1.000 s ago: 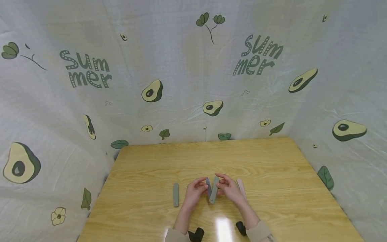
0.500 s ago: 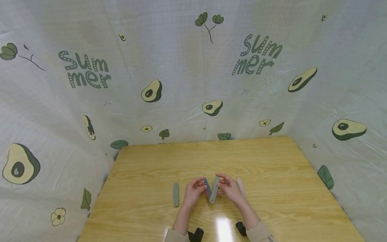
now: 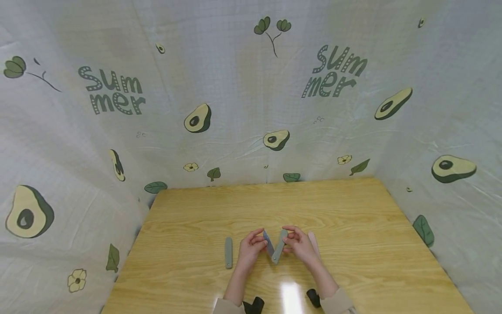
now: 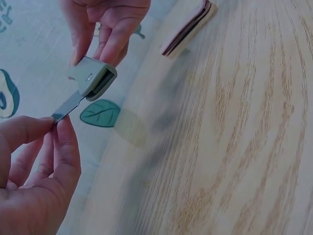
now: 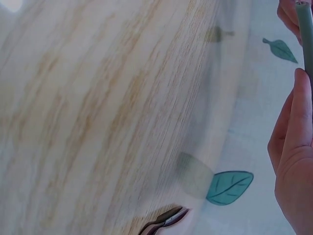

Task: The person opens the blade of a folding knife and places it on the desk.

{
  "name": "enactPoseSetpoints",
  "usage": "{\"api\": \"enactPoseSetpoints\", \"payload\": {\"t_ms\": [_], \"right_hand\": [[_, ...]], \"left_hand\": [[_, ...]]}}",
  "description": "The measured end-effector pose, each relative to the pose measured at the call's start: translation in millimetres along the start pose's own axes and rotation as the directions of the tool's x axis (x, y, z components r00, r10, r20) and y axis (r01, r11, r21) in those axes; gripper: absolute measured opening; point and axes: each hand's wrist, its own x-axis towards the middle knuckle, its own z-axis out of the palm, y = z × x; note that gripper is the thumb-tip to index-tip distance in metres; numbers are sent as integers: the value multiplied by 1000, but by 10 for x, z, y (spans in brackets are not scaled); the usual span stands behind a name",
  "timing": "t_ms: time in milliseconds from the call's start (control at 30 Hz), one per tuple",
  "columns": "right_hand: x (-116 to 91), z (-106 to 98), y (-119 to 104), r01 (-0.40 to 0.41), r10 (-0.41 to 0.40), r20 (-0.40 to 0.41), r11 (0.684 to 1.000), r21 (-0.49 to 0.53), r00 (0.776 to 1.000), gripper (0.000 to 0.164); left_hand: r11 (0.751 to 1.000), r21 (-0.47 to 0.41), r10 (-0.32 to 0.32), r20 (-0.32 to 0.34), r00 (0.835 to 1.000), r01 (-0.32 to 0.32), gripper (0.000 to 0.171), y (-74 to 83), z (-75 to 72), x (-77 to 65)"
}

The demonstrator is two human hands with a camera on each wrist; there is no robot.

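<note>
Above the table, a folding knife with a pale green handle (image 3: 280, 247) stands partly unfolded in a V, pivot end toward the body. My left hand (image 3: 249, 250) pinches the metal blade (image 4: 68, 107) near its tip between thumb and fingers. The handle is gripped by my right hand (image 3: 301, 248) at its far end; the left wrist view shows the slot in the handle. A second green folding knife (image 3: 228, 253) lies folded on the table, left of my left hand. Beyond my right hand lies a pink folding knife (image 3: 313, 243), partly hidden by that hand and forearm.
The wooden table (image 3: 188, 218) is bounded at the back and sides by a white cloth (image 3: 235, 87) printed with avocados and leaves. Black pieces (image 3: 256, 304) sit by both wrists. A bright light reflection shows on the table's near part.
The knife's blade and handle have spread wider apart. My left hand has moved slightly left with the blade, and my right hand slightly right with the handle.
</note>
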Motion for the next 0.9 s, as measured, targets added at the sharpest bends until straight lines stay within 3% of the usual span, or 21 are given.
{"api": "enactPoseSetpoints", "payload": {"t_ms": [100, 900], "right_hand": [[-12, 1, -20, -4, 4, -8, 1000, 0, 1000, 39], [-3, -49, 22, 9, -7, -57, 999, 41, 998, 40]], "left_hand": [[1000, -11, 19, -9, 1000, -19, 48, -7, -4, -6], [997, -82, -10, -85, 996, 3, 43, -27, -41, -33]]}}
